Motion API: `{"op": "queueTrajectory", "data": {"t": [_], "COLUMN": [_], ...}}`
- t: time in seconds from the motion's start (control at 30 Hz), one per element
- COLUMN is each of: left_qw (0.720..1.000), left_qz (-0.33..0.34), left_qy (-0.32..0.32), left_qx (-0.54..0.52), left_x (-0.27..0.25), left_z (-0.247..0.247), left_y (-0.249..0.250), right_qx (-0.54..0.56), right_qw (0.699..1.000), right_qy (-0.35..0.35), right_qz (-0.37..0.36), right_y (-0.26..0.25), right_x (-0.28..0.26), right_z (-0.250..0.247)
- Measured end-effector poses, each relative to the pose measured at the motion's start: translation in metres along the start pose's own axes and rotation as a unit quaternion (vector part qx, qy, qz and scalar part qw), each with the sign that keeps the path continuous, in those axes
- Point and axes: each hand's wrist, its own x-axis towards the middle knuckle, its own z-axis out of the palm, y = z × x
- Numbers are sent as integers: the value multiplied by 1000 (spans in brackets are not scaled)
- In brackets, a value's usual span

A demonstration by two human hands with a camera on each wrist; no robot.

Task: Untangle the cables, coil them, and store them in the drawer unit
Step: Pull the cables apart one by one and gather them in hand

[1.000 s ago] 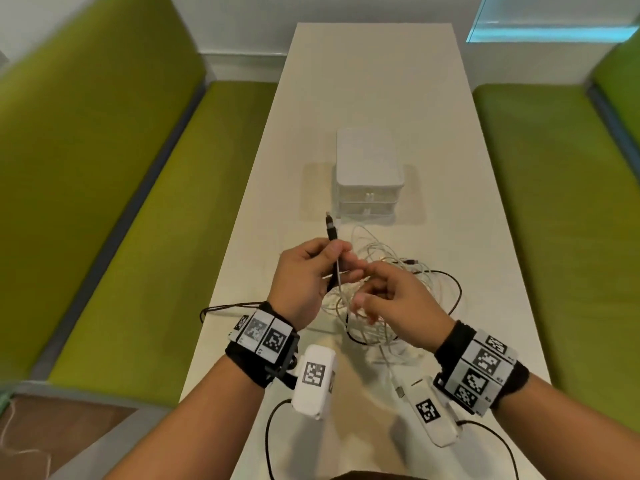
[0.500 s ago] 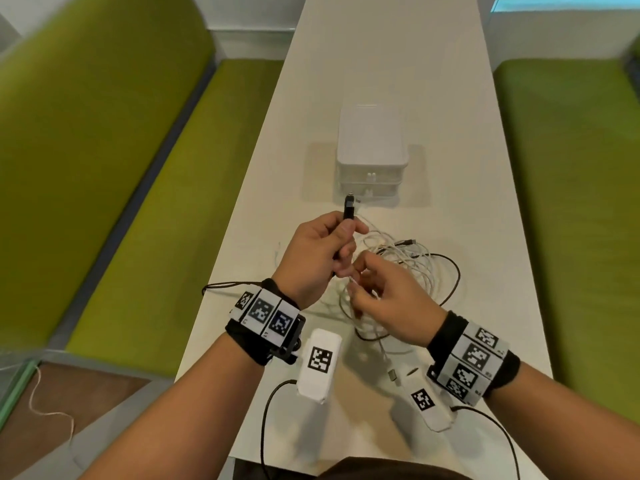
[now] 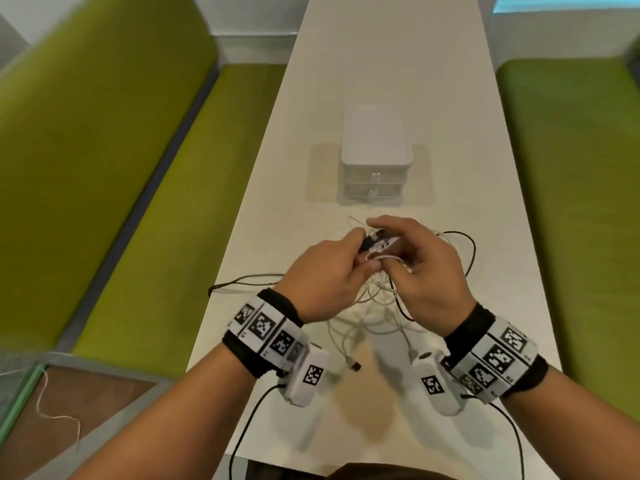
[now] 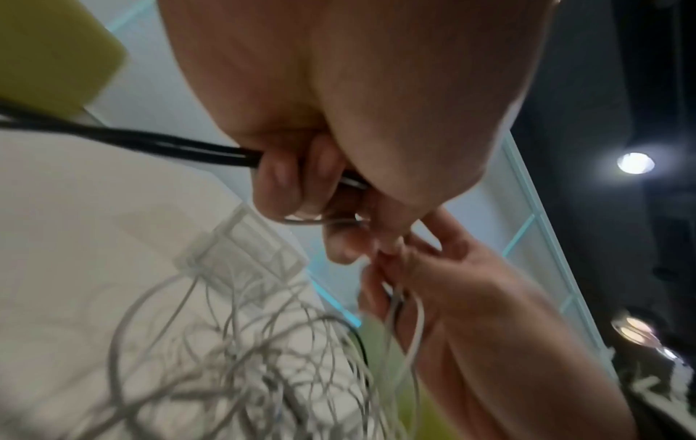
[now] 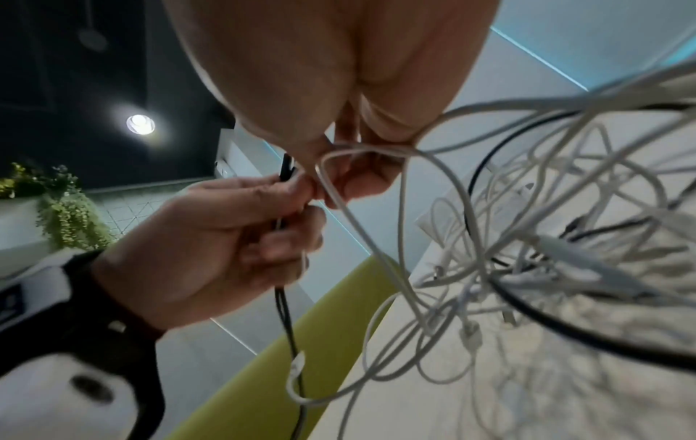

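My left hand point(image 3: 325, 271) is gripping the black cable point(image 4: 158, 144); beside it, my right hand point(image 3: 427, 271) is pinching a white cable point(image 5: 376, 154).

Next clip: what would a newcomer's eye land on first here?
Two hands meet mid-table: the left hand grips a doubled black cable, the right hand pinches a white loop. Under them sprawls a white-and-black cable tangle, before a closed white plastic drawer unit.
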Motion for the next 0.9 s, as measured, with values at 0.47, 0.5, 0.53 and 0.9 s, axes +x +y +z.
{"op": "queueTrajectory", "data": {"t": [0.47, 0.5, 0.53, 0.9], "left_qw": [981, 979, 978, 997], "left_qz": [-141, -147, -149, -44], "left_qy": [69, 86, 105, 63], "left_qx": [111, 111, 101, 9], "left_x": [-5, -6, -7, -14], "left_z": [-11, -8, -6, 24], "left_y": [-29, -31, -33, 13], "right_qx": [-128, -134, -143, -178], "right_qw": [990, 989, 985, 976], "right_qy": [-53, -59, -74, -121], "right_qz": [0, 23, 62, 26], "right_y": [9, 7, 7, 6], "right_x": [-5, -5, -6, 0], "right_z": [-17, -21, -24, -15]}}
